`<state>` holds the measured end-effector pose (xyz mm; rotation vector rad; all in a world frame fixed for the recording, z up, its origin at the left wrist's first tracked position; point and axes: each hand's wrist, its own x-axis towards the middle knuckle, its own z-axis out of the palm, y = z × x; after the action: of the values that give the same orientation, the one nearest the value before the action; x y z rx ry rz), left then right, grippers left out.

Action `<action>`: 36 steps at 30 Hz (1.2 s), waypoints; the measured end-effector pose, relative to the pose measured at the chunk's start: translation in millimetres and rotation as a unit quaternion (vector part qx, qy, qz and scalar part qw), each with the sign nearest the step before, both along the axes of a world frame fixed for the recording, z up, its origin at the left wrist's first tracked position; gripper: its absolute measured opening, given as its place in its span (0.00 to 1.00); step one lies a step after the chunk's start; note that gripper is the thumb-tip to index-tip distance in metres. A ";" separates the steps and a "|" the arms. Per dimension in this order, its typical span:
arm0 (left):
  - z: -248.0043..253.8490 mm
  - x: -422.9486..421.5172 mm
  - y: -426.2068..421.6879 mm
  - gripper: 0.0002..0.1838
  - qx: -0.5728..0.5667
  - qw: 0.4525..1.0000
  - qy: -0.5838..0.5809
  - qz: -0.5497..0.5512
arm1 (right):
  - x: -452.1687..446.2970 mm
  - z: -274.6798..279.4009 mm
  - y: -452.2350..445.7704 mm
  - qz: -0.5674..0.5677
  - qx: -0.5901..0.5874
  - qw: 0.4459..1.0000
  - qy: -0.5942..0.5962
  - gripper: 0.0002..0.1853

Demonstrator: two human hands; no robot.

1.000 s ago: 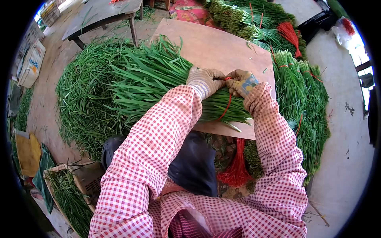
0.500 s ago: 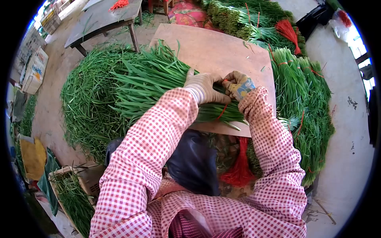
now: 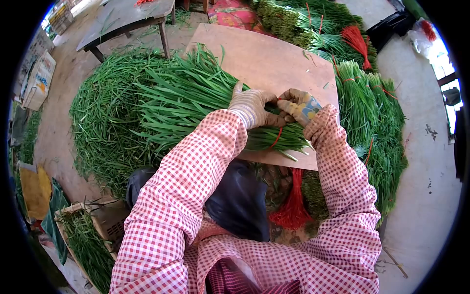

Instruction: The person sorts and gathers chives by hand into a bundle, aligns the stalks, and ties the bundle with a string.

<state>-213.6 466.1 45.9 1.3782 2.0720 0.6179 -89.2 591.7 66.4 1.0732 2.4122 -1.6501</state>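
Observation:
A bunch of long flat green leaves, looking like garlic chives (image 3: 191, 98), lies across a board with its leaf tips to the left. My gloved left hand (image 3: 252, 105) is closed over the bunch, thumb on the far side. Close to its fingertips, my gloved right hand (image 3: 297, 106) pinches a bit of red tie (image 3: 279, 99); most of that tie is hidden by the fingers. Another red tie (image 3: 277, 137) circles the stems on the near side, by the cut ends.
The wooden board (image 3: 254, 54) lies under the bunch. Loose greens (image 3: 107, 117) are heaped at left. Tied bunches (image 3: 362, 108) are stacked at right. Red ties (image 3: 293, 206) hang below the board. A crate of greens (image 3: 88, 240) stands lower left, a table (image 3: 129, 19) at the back.
My right hand has shifted slightly right and turned a little, still pinching the red tie. My left hand stays on the bunch, almost unmoved. The view has shifted slightly.

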 end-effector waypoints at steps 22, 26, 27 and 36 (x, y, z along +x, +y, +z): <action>11.1 16.5 -8.8 0.69 -0.055 0.978 0.174 -0.101 | -2.7 12.7 -28.5 -0.116 -0.031 0.985 0.122 0.08; 11.7 20.4 -9.4 0.69 -0.086 0.973 0.192 -0.090 | 9.5 23.9 -66.0 -0.181 -0.187 0.949 0.176 0.04; 13.6 20.6 -9.0 0.68 -0.107 0.970 0.196 -0.093 | 13.6 31.5 -81.2 -0.225 -0.220 0.932 0.180 0.02; 3.3 27.0 -6.2 0.65 -0.124 0.965 0.220 -0.076 | 65.3 23.9 -149.1 -0.277 -0.276 0.890 0.235 0.03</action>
<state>-186.6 459.9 49.2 1.6096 2.2507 -0.0235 -24.0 442.6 90.2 1.4459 1.6586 -2.8340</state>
